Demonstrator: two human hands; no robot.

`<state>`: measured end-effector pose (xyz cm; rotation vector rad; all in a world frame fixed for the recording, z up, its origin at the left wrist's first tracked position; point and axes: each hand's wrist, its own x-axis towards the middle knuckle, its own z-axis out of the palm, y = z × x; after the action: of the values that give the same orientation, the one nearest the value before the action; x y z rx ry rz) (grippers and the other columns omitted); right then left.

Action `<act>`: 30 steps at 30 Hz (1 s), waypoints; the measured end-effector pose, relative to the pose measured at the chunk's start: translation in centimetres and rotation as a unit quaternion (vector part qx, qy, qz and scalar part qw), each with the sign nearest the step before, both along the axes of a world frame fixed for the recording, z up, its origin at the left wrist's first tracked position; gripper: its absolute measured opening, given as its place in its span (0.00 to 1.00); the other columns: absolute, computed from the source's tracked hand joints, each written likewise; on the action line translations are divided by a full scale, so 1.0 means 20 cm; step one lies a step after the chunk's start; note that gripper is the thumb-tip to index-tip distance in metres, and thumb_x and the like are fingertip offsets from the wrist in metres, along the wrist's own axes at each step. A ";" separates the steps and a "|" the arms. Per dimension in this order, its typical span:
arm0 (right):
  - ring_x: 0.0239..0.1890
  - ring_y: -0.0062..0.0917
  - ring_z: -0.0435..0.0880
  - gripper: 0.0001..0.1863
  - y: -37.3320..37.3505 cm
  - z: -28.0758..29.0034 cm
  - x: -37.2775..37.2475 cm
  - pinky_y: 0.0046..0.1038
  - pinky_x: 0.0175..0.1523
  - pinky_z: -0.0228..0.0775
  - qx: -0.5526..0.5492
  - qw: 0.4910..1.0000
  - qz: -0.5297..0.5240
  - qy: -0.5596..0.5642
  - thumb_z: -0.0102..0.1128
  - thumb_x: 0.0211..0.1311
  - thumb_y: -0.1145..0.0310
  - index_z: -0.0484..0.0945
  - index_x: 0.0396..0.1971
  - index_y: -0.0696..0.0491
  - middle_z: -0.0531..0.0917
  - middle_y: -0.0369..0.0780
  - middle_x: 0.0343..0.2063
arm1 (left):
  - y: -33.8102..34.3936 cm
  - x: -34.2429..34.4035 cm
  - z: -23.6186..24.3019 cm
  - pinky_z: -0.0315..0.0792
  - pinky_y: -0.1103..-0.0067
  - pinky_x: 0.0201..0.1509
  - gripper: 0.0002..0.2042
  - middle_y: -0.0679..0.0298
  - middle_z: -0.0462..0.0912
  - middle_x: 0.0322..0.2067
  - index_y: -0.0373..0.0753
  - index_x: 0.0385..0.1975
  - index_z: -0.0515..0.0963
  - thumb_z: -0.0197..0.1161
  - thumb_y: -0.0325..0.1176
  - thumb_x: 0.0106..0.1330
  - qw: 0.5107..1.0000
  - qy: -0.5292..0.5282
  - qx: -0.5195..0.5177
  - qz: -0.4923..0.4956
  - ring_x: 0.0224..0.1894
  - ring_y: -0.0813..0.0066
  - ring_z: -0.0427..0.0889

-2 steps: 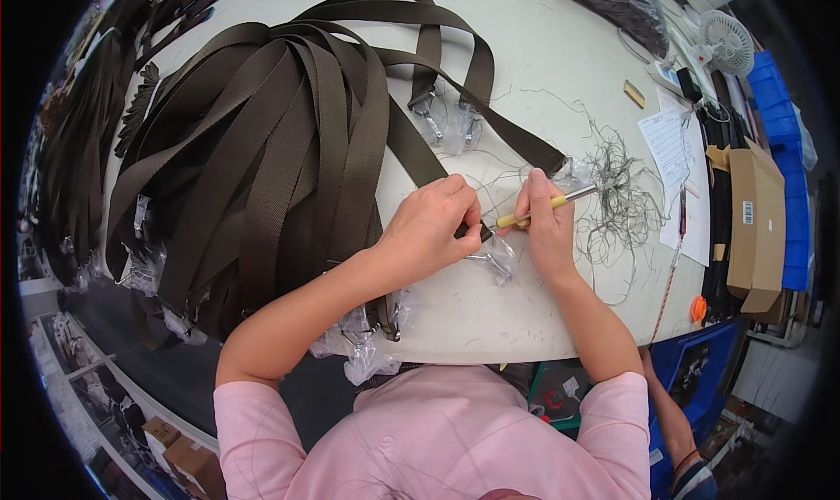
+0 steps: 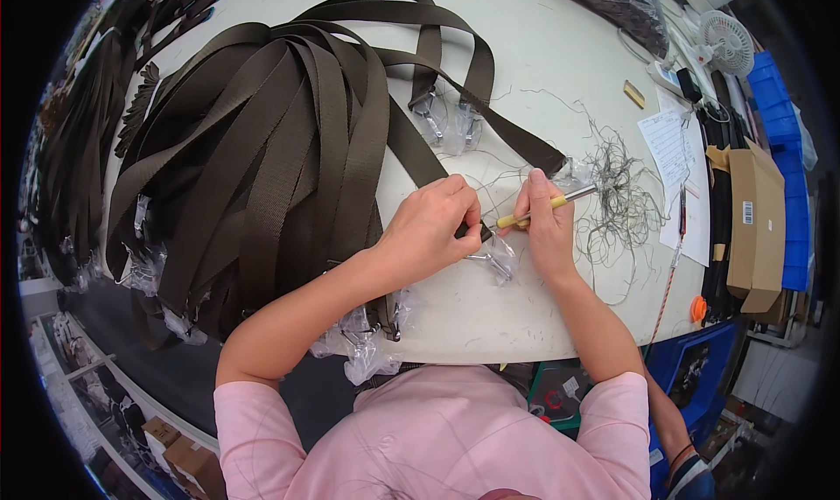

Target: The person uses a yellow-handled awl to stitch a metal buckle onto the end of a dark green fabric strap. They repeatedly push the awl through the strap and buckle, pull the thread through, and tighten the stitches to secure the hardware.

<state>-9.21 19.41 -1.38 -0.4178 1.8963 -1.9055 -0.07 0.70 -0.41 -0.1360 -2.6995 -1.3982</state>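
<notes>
My left hand (image 2: 435,220) is closed in a pinch on the end of a dark brown webbing strap (image 2: 416,153). In my right hand (image 2: 548,229) is a slim pen-like tool (image 2: 562,201) with a yellow body and a silver end. Its yellow end points at the strap end, very close to my left fingertips; I cannot tell whether they touch. Just below the strap end lies a metal clasp in clear plastic wrap (image 2: 501,264). Another strap end (image 2: 544,156) rests beyond my right hand.
A large heap of brown straps (image 2: 271,159) covers the table's left side, with plastic-wrapped hooks (image 2: 360,338) at its near edge. Loose thread (image 2: 621,194) lies tangled on the right, near papers (image 2: 669,146), a small fan (image 2: 726,43) and a cardboard box (image 2: 754,224). Another person's arm (image 2: 669,417) shows at lower right.
My hands, the strap and the tool look the same. The other person's arm at lower right has shifted slightly.
</notes>
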 end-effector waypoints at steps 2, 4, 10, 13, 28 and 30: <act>0.18 0.22 0.83 0.30 0.00 0.00 0.00 0.21 0.24 0.72 0.002 1.000 0.001 0.002 0.46 0.84 0.51 0.72 0.21 0.55 0.75 0.35 0.17 | 0.00 0.00 0.00 0.80 0.73 0.39 0.06 0.60 0.80 0.33 0.34 0.29 0.77 0.69 0.23 0.56 1.000 0.000 -0.002 0.000 0.34 0.66 0.84; 0.18 0.22 0.83 0.30 0.00 0.01 0.00 0.21 0.24 0.72 0.002 1.000 0.001 0.005 0.46 0.84 0.51 0.72 0.21 0.55 0.75 0.35 0.17 | 0.00 0.00 -0.01 0.80 0.72 0.39 0.06 0.60 0.80 0.33 0.34 0.29 0.77 0.69 0.23 0.57 1.000 0.001 -0.005 0.001 0.34 0.66 0.84; 0.18 0.21 0.83 0.29 0.00 0.00 0.00 0.21 0.24 0.73 0.000 1.000 -0.001 0.001 0.46 0.84 0.51 0.72 0.22 0.55 0.75 0.35 0.17 | 0.00 0.00 0.00 0.80 0.73 0.39 0.06 0.60 0.80 0.33 0.34 0.29 0.77 0.69 0.23 0.57 1.000 -0.007 -0.003 0.004 0.34 0.66 0.85; 0.18 0.21 0.83 0.29 0.00 0.01 0.01 0.21 0.24 0.74 0.001 1.000 -0.001 -0.003 0.47 0.84 0.52 0.72 0.22 0.55 0.75 0.35 0.17 | 0.00 0.00 0.00 0.80 0.73 0.39 0.06 0.60 0.80 0.33 0.34 0.29 0.77 0.69 0.23 0.57 1.000 -0.006 -0.001 0.004 0.34 0.66 0.85; 0.18 0.21 0.82 0.29 0.00 -0.01 -0.01 0.21 0.24 0.72 -0.004 1.000 0.002 0.002 0.47 0.84 0.51 0.72 0.22 0.55 0.75 0.35 0.17 | 0.00 0.00 0.01 0.81 0.74 0.40 0.06 0.61 0.81 0.33 0.34 0.29 0.77 0.69 0.23 0.58 1.000 -0.020 0.009 0.004 0.34 0.67 0.85; 0.18 0.21 0.83 0.29 0.00 -0.01 0.00 0.21 0.24 0.72 -0.001 1.000 0.001 -0.001 0.47 0.84 0.51 0.72 0.22 0.55 0.75 0.35 0.17 | 0.00 0.00 0.01 0.81 0.74 0.40 0.06 0.61 0.81 0.33 0.34 0.29 0.77 0.69 0.23 0.58 1.000 -0.016 0.009 0.004 0.34 0.67 0.85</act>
<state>-9.26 19.48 -1.55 -0.4187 1.8917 -1.9058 -0.12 0.69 -0.12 -0.1007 -2.7101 -1.4330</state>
